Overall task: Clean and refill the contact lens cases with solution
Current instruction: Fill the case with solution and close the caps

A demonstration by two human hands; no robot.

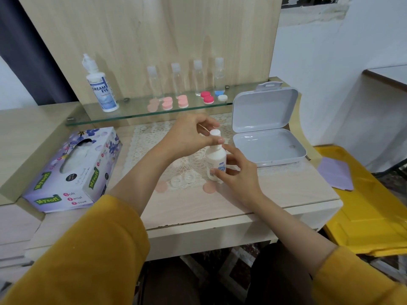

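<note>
Desk beneath glass shelf of cases

This looks like a room in a home, at a small dressing table. The pale wood-look tabletop carries a lace mat and a flowered tissue box. A glass shelf against the wooden back panel holds a bottle of lens solution, four small clear bottles and pink lens cases. A dark curtain hangs at the left, and a plain white wall stands at the right.

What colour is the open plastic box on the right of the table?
The box is pale grey, head view.
</note>
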